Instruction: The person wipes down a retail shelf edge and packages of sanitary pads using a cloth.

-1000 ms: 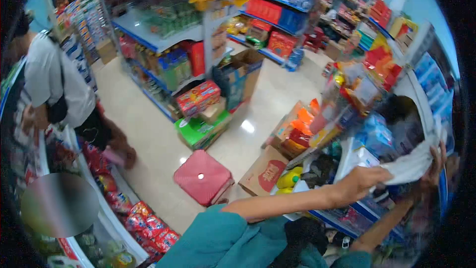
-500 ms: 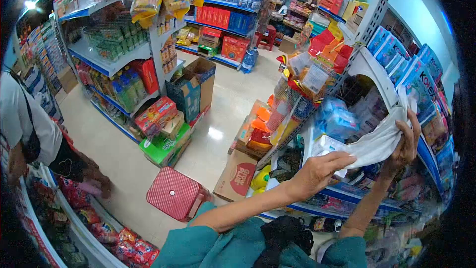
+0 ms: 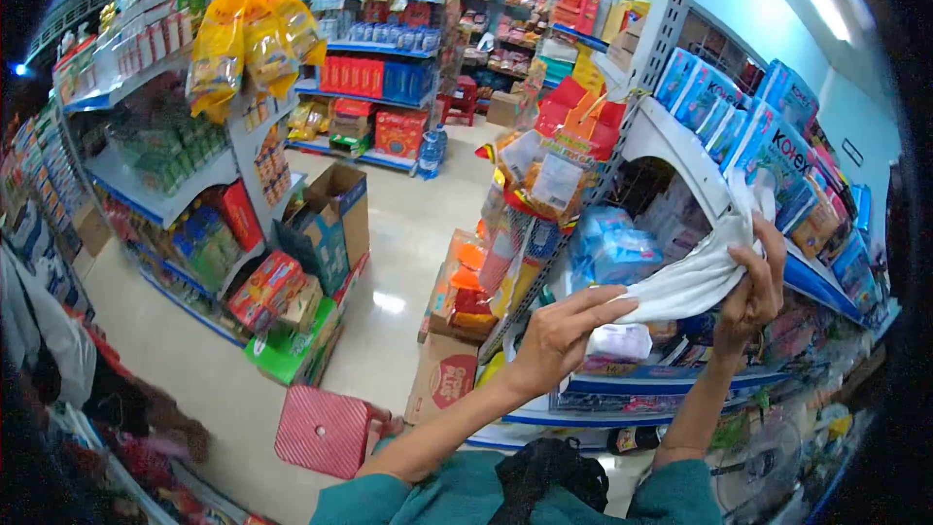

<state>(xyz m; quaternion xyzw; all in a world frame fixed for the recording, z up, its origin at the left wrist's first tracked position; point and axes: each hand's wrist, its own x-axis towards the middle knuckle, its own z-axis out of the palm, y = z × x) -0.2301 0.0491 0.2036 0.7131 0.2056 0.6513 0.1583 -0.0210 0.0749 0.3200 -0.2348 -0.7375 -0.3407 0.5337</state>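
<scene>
A white cloth [image 3: 685, 282] is stretched between my two hands in front of the right-hand shelf. My left hand [image 3: 569, 332] pinches its left end between thumb and fingers. Bunched folds at the other end are gripped by my right hand [image 3: 756, 277], whose fingers curl around them. Part of the cloth sticks up above that hand, beside the blue Kotex packs [image 3: 777, 151]. Below and behind the cloth, a small white pack [image 3: 620, 341] lies on the shelf, near blue plastic-wrapped packs [image 3: 617, 245].
A red stool [image 3: 323, 428] stands on the floor at my left front. Cartons, including an open box [image 3: 326, 224] and a green box [image 3: 290, 345], line the aisle. Yellow bags [image 3: 255, 44] hang from the left shelf. A person's pale garment [image 3: 44, 316] shows at far left.
My view has turned right and tilted up, so the shelves appear farther left. Both hands still hold the cloth stretched. The person at left has slipped partly out of view.
</scene>
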